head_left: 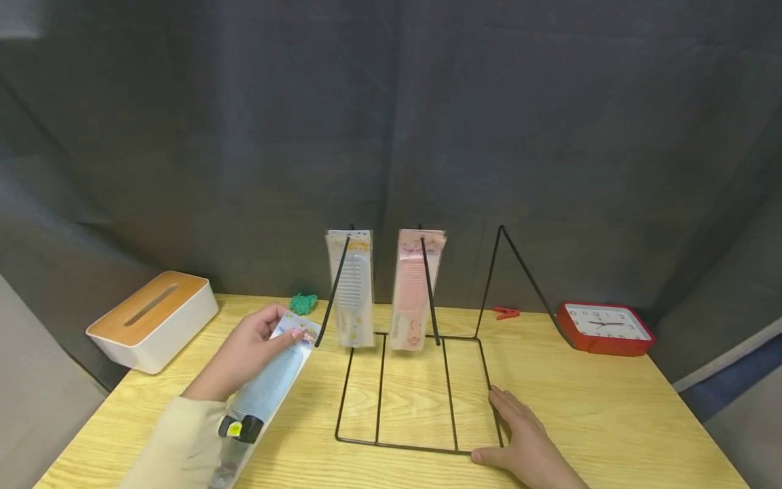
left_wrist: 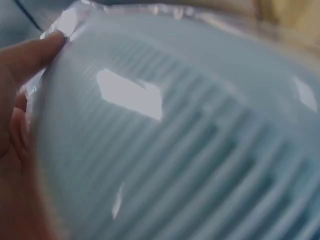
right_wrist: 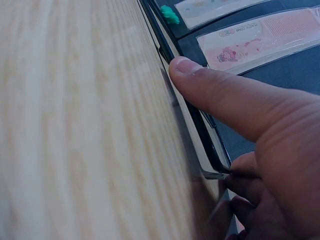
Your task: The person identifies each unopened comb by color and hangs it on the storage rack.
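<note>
My left hand [head_left: 256,350] pinches the top of a clear packet holding a blue comb [head_left: 273,386], thumb on its front. The packet's upper corner is right by the low front tip of the left hook on a black wire rack [head_left: 418,448]; whether they touch I cannot tell. The blue teeth fill the left wrist view. My right hand [head_left: 522,435] rests at the rack's front right corner, thumb [right_wrist: 215,90] against the front bar and fingers along the side bar. Packaged white combs [head_left: 351,292] hang on the left hook, packaged pink combs [head_left: 417,292] on the middle one.
The rack's right hook [head_left: 528,275] carries nothing. A white tissue box [head_left: 153,326] with a wooden lid stands at the left, near a green bundle of cord [head_left: 303,303]. A red clip [head_left: 506,313] and a red clock [head_left: 607,328] lie at the back right.
</note>
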`<state>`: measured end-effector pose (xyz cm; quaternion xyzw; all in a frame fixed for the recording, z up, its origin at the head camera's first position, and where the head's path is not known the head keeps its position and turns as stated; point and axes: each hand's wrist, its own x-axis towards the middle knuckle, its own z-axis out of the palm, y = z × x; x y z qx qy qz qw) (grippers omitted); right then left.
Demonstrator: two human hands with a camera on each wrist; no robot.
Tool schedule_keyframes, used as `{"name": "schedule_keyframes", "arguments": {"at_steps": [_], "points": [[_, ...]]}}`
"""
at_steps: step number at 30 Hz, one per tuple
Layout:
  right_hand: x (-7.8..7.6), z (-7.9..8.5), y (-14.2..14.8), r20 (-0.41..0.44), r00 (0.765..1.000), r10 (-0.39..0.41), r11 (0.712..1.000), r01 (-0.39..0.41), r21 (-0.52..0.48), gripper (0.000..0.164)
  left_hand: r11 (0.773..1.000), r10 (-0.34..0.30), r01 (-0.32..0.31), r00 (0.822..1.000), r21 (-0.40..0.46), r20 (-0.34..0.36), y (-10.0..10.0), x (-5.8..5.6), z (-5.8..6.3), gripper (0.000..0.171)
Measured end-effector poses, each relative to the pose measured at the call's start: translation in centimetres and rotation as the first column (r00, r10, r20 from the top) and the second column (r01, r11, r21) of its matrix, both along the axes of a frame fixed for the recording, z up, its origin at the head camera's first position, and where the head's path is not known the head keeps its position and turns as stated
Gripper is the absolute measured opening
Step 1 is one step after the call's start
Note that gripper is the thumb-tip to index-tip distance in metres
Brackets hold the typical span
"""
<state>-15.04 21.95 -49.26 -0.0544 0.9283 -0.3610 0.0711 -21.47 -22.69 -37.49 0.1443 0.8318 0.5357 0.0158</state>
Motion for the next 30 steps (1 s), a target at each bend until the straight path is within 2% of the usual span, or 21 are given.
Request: {"name": "schedule_keyframes", "arguments": {"at_steps": [2, 5, 7, 9, 12, 14, 19, 24, 27, 30], "points": [[0.0, 0.0, 0.0, -0.002, 1.0, 0.002, 1.0, -0.002, 0.001, 0.118, 0.994, -0.077, 0.082, 0.995, 0.071, -0.06, 0.8, 2.2, 1.6, 0.021], [-0.1, 0.1, -0.1, -0.009, 1.0, 0.004, 1.0, -0.004, 0.002, 0.118, 0.962, -0.184, 0.216, 0.965, 0.168, -0.188, 1.8, 4.7, 3.3, 0.008], [-0.1, 0.1, -0.1, -0.012, 1.0, 0.005, 1.0, -0.005, 0.0, 0.118, 0.933, -0.219, 0.282, 0.938, 0.222, -0.269, 2.5, 5.9, 4.1, 0.012], [0.0, 0.1, -0.1, -0.017, 1.0, 0.007, 1.0, -0.007, -0.003, 0.117, 0.91, -0.228, 0.315, 0.923, 0.268, -0.31, 3.1, 6.6, 4.6, 0.019], [0.0, 0.1, -0.1, -0.02, 1.0, 0.01, 1.0, -0.01, -0.008, 0.117, 0.892, -0.223, 0.327, 0.919, 0.313, -0.327, 3.9, 6.9, 4.9, 0.022], [0.1, 0.1, -0.1, -0.02, 1.0, 0.012, 1.0, -0.012, -0.011, 0.117, 0.887, -0.22, 0.326, 0.921, 0.327, -0.323, 4.2, 7.1, 4.8, 0.021], [0.0, 0.0, -0.1, -0.013, 1.0, 0.009, 1.0, -0.01, -0.013, 0.117, 0.901, -0.166, 0.274, 0.934, 0.335, -0.317, 4.9, 7.6, 4.7, 0.019], [0.0, 0.0, -0.1, 0.003, 1.0, 0.001, 1.0, -0.001, -0.013, 0.117, 0.897, -0.144, 0.271, 0.925, 0.348, -0.351, 5.6, 7.9, 5.0, 0.017], [0.0, -0.1, -0.1, 0.005, 1.0, -0.002, 1.0, 0.002, -0.01, 0.117, 0.909, -0.123, 0.248, 0.927, 0.334, -0.354, 5.9, 7.8, 5.0, 0.01], [0.0, -0.1, -0.1, 0.006, 1.0, -0.002, 1.0, 0.003, -0.009, 0.117, 0.926, -0.088, 0.197, 0.942, 0.321, -0.324, 6.1, 7.4, 4.9, 0.006]]}}
